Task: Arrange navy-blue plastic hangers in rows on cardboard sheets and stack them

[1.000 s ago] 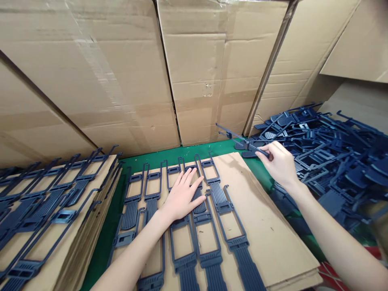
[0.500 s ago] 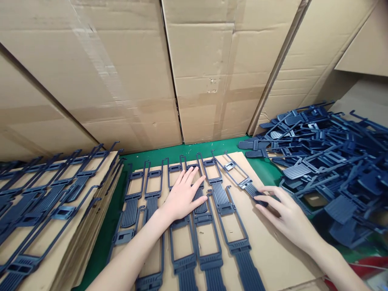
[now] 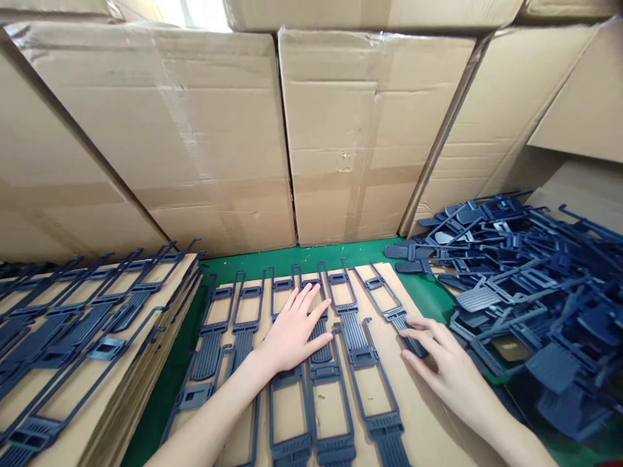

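Note:
My left hand (image 3: 295, 327) lies flat with its fingers spread over dark blue plastic frames with hooked ends and ribbed tabs, covering part of the middle ones. My right hand (image 3: 445, 366) has its thumb and fingers around the ribbed tab of the rightmost frame (image 3: 387, 295), which lies slightly slanted on the cardboard sheet (image 3: 433, 421). Beside it is another such frame (image 3: 354, 324), ribbed tab towards me. A second row of frames (image 3: 335, 405) overlaps the first nearer to me.
To the left, a stack of cardboard sheets (image 3: 141, 383) carries more frames in rows. A tangled heap of the same blue parts (image 3: 506, 259) lies at the right on the green surface (image 3: 341, 251). Large cardboard boxes (image 3: 360, 143) stand along the back.
The view has tilted up, showing more of the boxes. My right hand has turned the rightmost frame a little, so it lies straighter. My left hand stays on the frames.

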Tool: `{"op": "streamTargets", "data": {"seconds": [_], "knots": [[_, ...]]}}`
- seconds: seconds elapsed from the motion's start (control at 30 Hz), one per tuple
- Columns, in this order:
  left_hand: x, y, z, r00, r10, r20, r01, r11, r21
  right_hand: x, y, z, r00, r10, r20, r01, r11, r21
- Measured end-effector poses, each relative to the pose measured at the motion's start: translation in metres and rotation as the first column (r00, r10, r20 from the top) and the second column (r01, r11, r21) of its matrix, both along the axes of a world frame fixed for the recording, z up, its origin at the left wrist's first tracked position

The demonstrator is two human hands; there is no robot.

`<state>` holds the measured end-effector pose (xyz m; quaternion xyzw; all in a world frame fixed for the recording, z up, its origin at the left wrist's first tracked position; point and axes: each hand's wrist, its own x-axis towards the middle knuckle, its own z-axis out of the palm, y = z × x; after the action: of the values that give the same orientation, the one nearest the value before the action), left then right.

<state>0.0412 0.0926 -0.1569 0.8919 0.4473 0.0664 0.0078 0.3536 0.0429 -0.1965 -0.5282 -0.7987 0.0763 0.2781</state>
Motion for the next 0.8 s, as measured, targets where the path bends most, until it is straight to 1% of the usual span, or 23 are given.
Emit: {"op": "streamTargets", "data": {"seconds": [0.07, 0.23, 0.33, 0.43, 0.63, 0.8], "knots": [[-0.001, 0.0, 0.0, 1.0, 0.003, -0.004, -0.003, 1.0, -0.007, -0.003, 0.002, -0.004, 1.0, 0.017, 0.019, -0.018, 1.0, 0.014], [-0.001, -0.001, 0.001, 1.0, -0.002, 0.02, 0.002, 1.0, -0.01, -0.011, 0.005, -0.012, 0.997, 0.017, 0.077, -0.022, 0.998, 0.067], [-0.001, -0.001, 0.002, 1.0, 0.007, 0.017, -0.007, 0.999, -0.033, -0.013, 0.006, -0.014, 0.994, 0.034, 0.104, -0.041, 0.997, 0.07], [-0.001, -0.002, 0.002, 1.0, 0.008, 0.025, -0.007, 0.999, -0.047, -0.012, 0.006, -0.015, 0.994, 0.037, 0.106, -0.043, 0.997, 0.057], [0.0, -0.003, 0.003, 0.999, 0.01, 0.048, -0.008, 0.999, -0.036, -0.009, 0.004, -0.015, 0.995, 0.066, 0.071, -0.066, 0.998, 0.001], [-0.001, -0.002, 0.001, 0.998, -0.004, 0.07, 0.004, 1.0, -0.004, -0.01, 0.002, -0.011, 0.996, 0.087, 0.02, -0.086, 0.995, -0.047]]}}
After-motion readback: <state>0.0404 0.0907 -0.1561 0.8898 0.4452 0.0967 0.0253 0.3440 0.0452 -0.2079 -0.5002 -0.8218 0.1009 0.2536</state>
